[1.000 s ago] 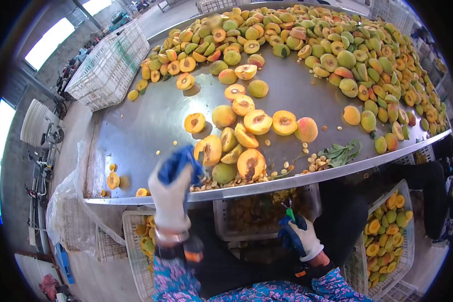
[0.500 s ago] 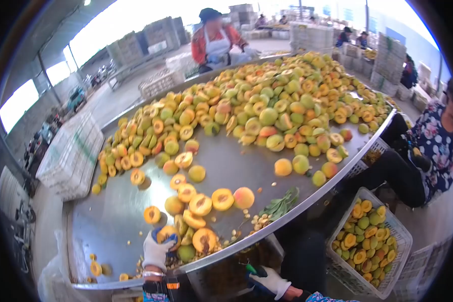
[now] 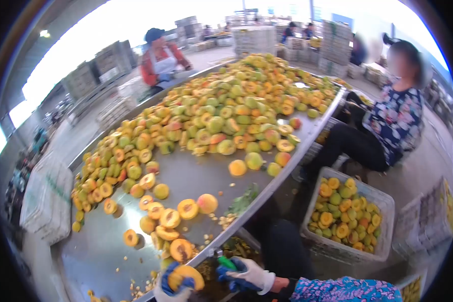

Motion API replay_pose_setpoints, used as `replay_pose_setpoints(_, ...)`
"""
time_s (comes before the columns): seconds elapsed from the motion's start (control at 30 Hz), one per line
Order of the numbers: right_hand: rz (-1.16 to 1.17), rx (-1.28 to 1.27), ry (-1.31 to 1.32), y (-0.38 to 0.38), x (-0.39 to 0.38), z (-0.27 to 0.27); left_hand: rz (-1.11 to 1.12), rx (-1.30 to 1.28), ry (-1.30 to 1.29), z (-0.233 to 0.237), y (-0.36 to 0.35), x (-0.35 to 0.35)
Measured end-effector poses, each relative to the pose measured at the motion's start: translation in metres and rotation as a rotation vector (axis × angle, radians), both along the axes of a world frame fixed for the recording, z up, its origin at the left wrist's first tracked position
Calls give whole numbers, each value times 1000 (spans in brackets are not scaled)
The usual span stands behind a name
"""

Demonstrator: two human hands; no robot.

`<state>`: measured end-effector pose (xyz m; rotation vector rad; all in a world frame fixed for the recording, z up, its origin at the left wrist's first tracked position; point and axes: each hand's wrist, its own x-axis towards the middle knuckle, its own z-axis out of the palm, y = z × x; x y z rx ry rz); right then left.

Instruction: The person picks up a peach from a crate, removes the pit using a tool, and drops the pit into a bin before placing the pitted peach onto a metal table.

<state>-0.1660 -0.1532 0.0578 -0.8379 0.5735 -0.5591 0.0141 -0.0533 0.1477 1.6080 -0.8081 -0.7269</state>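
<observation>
My left hand (image 3: 173, 289), in a white and blue glove, is closed around a yellow peach half (image 3: 190, 275) at the table's near edge. To its right, my right hand (image 3: 247, 275), gloved the same way, grips a green-handled tool (image 3: 226, 262). A small metal end sticks out of the handle; its exact shape is too blurred to tell. Just beyond my hands, halved peaches (image 3: 180, 249) with brown pit hollows lie on the metal table (image 3: 98, 256). Loose pits (image 3: 226, 220) and green leaves (image 3: 244, 199) rest along the near rim.
A big heap of peaches (image 3: 226, 108) covers the table's far side. On my right stands a crate (image 3: 387, 201) of halved peaches, beside a seated person (image 3: 395, 121). Another person (image 3: 162, 63) works across the table. Stacked white crates (image 3: 48, 201) stand left.
My view has turned to the right. My left hand has lifted the peach half off the table toward me, and my right hand has risen beside it with the green-handled tool.
</observation>
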Motion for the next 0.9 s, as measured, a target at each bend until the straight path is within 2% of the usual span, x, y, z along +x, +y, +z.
replay_pose_setpoints(0.03, -4, -173, 105, 3, 3, -3, -67, 27, -114, -5, -3, -15)
replay_pose_setpoints(0.1, 167, -250, 255, 6, 5, -13, -156, 80, -16, -21, -5, -31)
replay_pose_setpoints(0.13, 134, -255, 199, 8, 2, -12, -174, 110, 40, -20, -7, -42)
replay_pose_setpoints(0.2, 76, 116, -61, 18, 6, -41, -252, 82, -79, -15, -9, -59)
replay_pose_setpoints(0.3, 82, -161, 48, 18, -8, -49, -403, -8, -132, -25, -7, -71)
replay_pose_setpoints(0.33, 46, 514, -72, 14, -14, -28, -409, 27, -241, -27, -6, -73)
replay_pose_setpoints(0.4, -52, 583, -140, 13, -20, 2, -366, 28, 81, -26, -8, -78)
replay_pose_setpoints(0.47, -37, 435, -69, 13, -15, -22, -97, -134, 607, -45, -19, -92)
replay_pose_setpoints(0.5, -95, 352, -85, 13, -16, -4, -220, -22, 484, -66, -24, -77)
replay_pose_setpoints(0.53, -28, 276, 51, 10, -16, -3, -64, -132, 615, -59, -20, -91)
replay_pose_setpoints(0.6, -29, -70, 91, 17, -4, -24, 146, -236, 1047, -83, -15, -87)
replay_pose_setpoints(0.73, 181, -157, 464, 15, -2, -25, 154, -360, 1316, -116, 3, -67)
replay_pose_setpoints(0.77, 150, -292, 482, 16, -3, -31, 224, -342, 1326, -120, 5, -66)
replay_pose_setpoints(0.8, 103, -230, 456, 17, -6, -31, 238, -347, 1325, -123, 8, -64)
replay_pose_setpoints(0.87, 111, -451, 564, 13, -9, -10, 259, -357, 1325, -117, 9, -62)
replay_pose_setpoints(0.9, 223, -429, 632, 15, -12, 11, 278, -369, 1333, -126, 11, -58)
